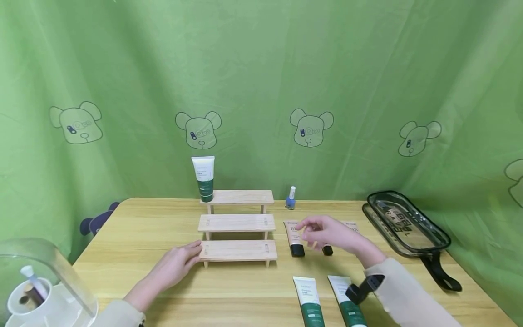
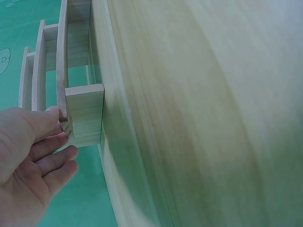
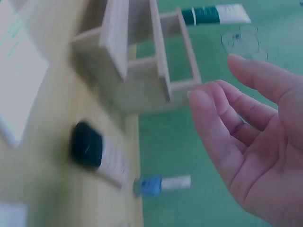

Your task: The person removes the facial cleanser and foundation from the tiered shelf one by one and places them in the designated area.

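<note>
A three-tier wooden display stand (image 1: pixel 239 247) rests on the table. My left hand (image 1: pixel 175 267) is at the left end of its lowest step; the left wrist view shows thumb and forefinger pinching that step's corner (image 2: pixel 62 101). One green-and-white squeeze tube (image 1: pixel 205 177) stands upright on the top step's left end. My right hand (image 1: pixel 327 234), holding nothing, hovers over two beige tubes with black caps, the left one (image 1: pixel 293 234) lying in plain sight and the right one (image 1: pixel 350 225) partly hidden by the hand. In the right wrist view its thumb and fingers are apart.
A blue nail polish bottle (image 1: pixel 290 199) stands right of the stand. Two green-and-white tubes, a left one (image 1: pixel 308 299) and a right one (image 1: pixel 345 299), lie near the front. A clear black-trimmed pouch (image 1: pixel 408 222) lies at right. A clear-covered white holder (image 1: pixel 53 304) is at front left.
</note>
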`<state>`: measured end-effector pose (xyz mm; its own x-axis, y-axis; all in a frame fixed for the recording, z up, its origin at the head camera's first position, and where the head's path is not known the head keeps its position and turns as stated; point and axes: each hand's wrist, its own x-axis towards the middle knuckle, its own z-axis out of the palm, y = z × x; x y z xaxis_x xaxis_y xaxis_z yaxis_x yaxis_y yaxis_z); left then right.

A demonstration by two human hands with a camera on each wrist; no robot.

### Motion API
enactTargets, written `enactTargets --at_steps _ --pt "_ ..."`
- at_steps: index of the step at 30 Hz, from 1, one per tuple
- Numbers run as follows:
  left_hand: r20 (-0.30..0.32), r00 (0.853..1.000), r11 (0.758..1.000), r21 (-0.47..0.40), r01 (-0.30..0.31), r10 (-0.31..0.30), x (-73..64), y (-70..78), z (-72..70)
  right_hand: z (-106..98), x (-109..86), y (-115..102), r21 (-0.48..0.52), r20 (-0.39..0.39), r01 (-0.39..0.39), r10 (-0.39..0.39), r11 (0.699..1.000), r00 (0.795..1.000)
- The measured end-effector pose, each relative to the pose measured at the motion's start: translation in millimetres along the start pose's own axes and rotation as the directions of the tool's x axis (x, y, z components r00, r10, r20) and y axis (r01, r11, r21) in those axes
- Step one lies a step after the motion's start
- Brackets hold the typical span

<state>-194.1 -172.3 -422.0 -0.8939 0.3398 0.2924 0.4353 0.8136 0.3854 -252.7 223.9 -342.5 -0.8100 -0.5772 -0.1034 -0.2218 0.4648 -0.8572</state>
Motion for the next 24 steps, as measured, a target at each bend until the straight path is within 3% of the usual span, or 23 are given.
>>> enactTargets --at_steps 9,15,24 --pt "-0.019 1.000 1.000 0.010 -0.015 0.015 -0.5 -0.5 -0.6 12 50.7 -48 -0.009 -0.019 0.122 -0.122 0.993 0.992" --pt "-0.016 1.000 1.000 0.012 -0.018 0.019 -0.8 -1.0 -0.5 17 86.0 -70 -0.027 -0.080 0.123 -0.125 0.992 0.989" --pt "-0.012 0.997 0.997 0.030 -0.071 0.072 -0.1 -3.3 1.4 24 125.4 -103 -0.079 -0.161 0.153 -0.164 0.985 0.973"
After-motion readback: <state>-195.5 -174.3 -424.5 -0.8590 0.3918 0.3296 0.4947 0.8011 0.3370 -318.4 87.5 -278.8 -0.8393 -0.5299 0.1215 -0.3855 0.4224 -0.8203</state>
